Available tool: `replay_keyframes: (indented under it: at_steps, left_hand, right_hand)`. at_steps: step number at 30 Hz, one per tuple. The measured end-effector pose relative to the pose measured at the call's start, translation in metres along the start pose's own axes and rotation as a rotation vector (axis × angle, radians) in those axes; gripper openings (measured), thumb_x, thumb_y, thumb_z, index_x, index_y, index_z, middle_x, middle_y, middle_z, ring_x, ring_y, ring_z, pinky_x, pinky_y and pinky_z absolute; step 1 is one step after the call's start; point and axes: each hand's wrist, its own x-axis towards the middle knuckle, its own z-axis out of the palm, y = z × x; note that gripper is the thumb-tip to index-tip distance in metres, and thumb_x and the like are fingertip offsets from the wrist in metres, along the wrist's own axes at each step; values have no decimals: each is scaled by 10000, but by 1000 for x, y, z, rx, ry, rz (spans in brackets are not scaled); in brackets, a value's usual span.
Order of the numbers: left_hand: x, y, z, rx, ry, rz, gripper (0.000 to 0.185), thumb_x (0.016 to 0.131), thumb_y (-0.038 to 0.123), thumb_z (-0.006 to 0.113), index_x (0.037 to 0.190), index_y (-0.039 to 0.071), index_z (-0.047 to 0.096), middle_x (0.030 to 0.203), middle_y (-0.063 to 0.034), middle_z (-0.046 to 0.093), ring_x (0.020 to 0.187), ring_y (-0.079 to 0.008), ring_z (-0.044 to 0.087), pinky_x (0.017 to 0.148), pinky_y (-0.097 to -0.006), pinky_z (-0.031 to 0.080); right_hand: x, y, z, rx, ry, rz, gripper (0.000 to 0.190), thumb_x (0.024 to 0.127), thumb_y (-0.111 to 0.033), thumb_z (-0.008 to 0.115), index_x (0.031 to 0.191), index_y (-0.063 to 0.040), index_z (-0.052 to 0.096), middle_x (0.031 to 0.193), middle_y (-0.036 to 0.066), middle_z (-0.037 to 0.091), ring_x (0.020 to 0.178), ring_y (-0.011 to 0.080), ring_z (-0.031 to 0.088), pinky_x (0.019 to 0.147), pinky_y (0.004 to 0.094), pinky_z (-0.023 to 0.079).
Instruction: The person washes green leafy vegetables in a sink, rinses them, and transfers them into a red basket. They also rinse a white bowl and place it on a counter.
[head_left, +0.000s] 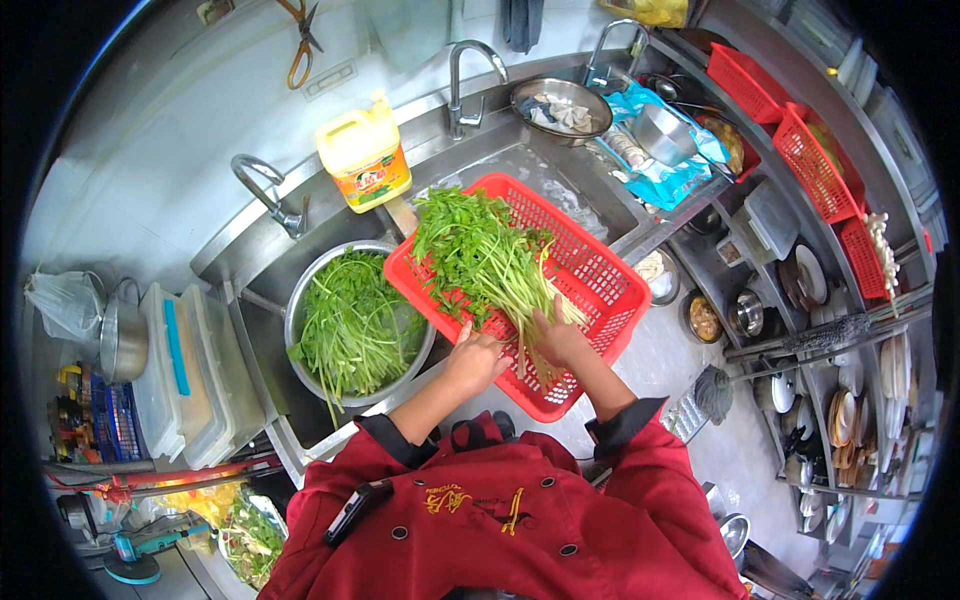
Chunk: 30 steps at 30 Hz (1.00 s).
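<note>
A red perforated plastic basket (615, 300) sits tilted across the sink edge in front of me. Leafy Chinese celery (480, 240) lies in it, pale stem ends towards me. My left hand (476, 361) is at the basket's near left side, beside the stems, its fingers partly curled. Over the stem ends is my right hand (559, 337), touching them with thumb and fingers spread; its grip is partly hidden. To the left, a round metal basin (294, 319) in the sink holds more greens (356, 322) in water, some stems hanging over its rim.
A yellow detergent jug (366, 161) stands behind the basket, near a faucet (262, 191). A metal bowl of cloths (562, 112) and a blue plastic bag (660, 180) lie at the back right. Lidded plastic bins (202, 375) stand left; shelves with dishes (840, 412) line the right.
</note>
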Motion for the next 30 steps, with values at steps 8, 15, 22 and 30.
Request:
replay_keyframes:
  at_steps: [8,15,22,30]
  left_hand:
    - [-61,-27,-14,-194,240,174,425,777,217,675,1131,2,583,1237,-157,545,1228,-318,454,1079,-465,298]
    - [-119,-88,-9,-490,409,-262,417,814,114,635,1201,-8,540,1219,-189,559,1123,-326,544,957,-368,426]
    - [-185,-232,61,-658,429,-860,526,799,232,662,1243,-8,514,1124,-217,611,994,-314,622,852,-367,489]
    - [-198,-373,90,-690,173,-1522,897,697,258,761,1374,-61,267,1176,-206,586,1004,-297,623,869,-381,487]
  right_hand:
    - [-64,-66,-44,-114,186,-33,646,854,-376,569,1375,-57,361,1441,221,317,1270,431,383,981,571,362]
    - [-82,-150,-70,177,495,-400,412,840,-215,602,1168,25,536,1197,232,558,1124,364,533,967,406,423]
    - [-36,-256,-36,508,375,-727,310,807,-165,619,1032,43,570,1012,224,618,955,379,595,820,423,486]
    - [85,-323,60,396,-32,-426,377,811,-254,621,1019,44,521,1034,279,584,945,431,574,814,476,468]
